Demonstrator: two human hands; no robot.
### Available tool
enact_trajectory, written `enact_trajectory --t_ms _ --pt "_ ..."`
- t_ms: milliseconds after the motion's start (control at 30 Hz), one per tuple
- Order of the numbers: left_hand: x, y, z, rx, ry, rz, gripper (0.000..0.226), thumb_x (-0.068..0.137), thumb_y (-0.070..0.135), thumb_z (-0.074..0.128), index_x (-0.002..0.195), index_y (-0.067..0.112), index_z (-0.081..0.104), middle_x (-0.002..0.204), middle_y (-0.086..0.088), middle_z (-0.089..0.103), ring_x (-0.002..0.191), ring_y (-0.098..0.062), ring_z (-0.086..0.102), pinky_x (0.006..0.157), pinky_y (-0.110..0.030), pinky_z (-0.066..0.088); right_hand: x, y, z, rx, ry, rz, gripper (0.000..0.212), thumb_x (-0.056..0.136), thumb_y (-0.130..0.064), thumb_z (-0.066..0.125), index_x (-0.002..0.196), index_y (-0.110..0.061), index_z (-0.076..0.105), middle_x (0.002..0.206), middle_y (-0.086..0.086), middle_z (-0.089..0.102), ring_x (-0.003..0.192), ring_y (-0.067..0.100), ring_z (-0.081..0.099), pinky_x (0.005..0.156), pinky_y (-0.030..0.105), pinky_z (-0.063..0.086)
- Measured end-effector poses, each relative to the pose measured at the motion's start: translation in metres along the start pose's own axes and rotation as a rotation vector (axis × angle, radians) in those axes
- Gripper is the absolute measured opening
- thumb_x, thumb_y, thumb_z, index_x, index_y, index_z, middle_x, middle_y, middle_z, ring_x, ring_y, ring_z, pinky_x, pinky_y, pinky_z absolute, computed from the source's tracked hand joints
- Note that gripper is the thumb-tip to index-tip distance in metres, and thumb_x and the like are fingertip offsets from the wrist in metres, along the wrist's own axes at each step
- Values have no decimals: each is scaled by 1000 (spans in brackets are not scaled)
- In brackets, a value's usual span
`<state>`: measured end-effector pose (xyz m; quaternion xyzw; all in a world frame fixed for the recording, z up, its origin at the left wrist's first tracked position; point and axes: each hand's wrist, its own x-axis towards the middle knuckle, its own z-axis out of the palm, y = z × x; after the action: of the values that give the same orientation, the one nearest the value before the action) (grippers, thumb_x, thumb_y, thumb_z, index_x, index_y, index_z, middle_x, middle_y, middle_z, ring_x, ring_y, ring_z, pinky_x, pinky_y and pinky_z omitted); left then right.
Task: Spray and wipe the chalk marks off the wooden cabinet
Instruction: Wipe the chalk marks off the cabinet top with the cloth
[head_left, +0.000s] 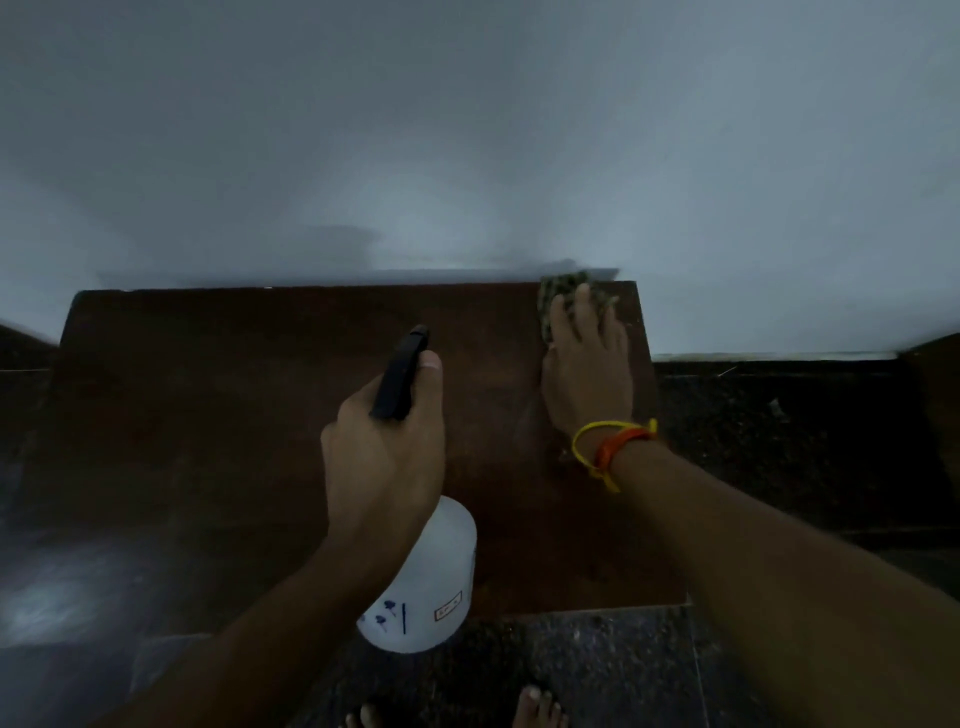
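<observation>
The dark brown wooden cabinet (218, 415) fills the middle of the head view, its top seen from above. My left hand (384, 452) grips a white spray bottle (431, 582) by its black trigger head (402, 371), held over the cabinet top with the nozzle pointing away from me. My right hand (587, 364) lies flat on a greenish patterned cloth (563, 288) at the cabinet's far right corner, pressing it onto the wood. Yellow and orange bands circle that wrist. I cannot make out chalk marks in the dim light.
A pale grey wall (467, 156) rises directly behind the cabinet. Dark speckled stone floor (779, 441) lies to the right and in front. My bare toes (535, 706) show at the bottom edge. A pale glare patch (57, 597) sits on the floor at left.
</observation>
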<state>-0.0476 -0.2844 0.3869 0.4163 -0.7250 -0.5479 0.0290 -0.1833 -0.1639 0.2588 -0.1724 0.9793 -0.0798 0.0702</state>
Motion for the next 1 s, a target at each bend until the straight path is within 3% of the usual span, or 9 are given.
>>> enact_trajectory --t_ms 200,267,400,567,733,900,1000 --pt "-10 0 -1 14 2 24 35 94 48 50 75 20 60 77 -15 68 68 -33 66 70 -56 57 -81 -58 19 27 -32 -176 55 90 -26 34 144 -14 33 154 12 27 139 40 27 113 49 21" --pt "-14 1 -2 13 -7 28 33 94 47 51 74 22 59 78 -16 68 68 -35 66 68 -55 57 -88 -50 18 0 -29 -175 56 89 -27 28 143 -14 35 152 13 31 137 40 31 111 51 27" --pt "-18 -2 -6 23 -14 45 35 94 49 51 75 21 60 77 -16 68 65 -35 67 66 -52 58 -83 -2 12 -45 5 -22 59 85 -23 40 143 -13 35 153 15 27 139 41 26 111 54 27" --pt "-21 -4 -8 8 -18 49 35 94 47 50 73 20 59 75 -13 68 62 -32 66 66 -48 58 -108 10 8 -25 48 157 62 83 -28 27 141 -11 38 152 16 30 136 45 30 111 54 26" --pt "-26 -6 -7 5 -30 46 36 93 50 51 74 20 60 77 -15 69 63 -35 66 66 -51 58 -147 -32 18 11 -3 -5 60 83 -27 33 141 -14 39 152 13 31 137 42 29 111 52 26" --pt "-29 -11 -6 0 -49 48 32 92 48 51 74 24 60 78 -15 68 66 -38 66 66 -54 58 -118 -14 15 -58 -38 -132 58 88 -27 40 144 -15 34 153 13 29 138 41 29 112 52 24" --pt "-31 -14 -4 6 -48 51 34 92 49 52 72 23 60 78 -17 68 67 -39 66 63 -54 58 -70 5 6 -70 -62 -59 60 92 -24 42 148 -17 22 158 10 15 143 39 16 115 51 16"
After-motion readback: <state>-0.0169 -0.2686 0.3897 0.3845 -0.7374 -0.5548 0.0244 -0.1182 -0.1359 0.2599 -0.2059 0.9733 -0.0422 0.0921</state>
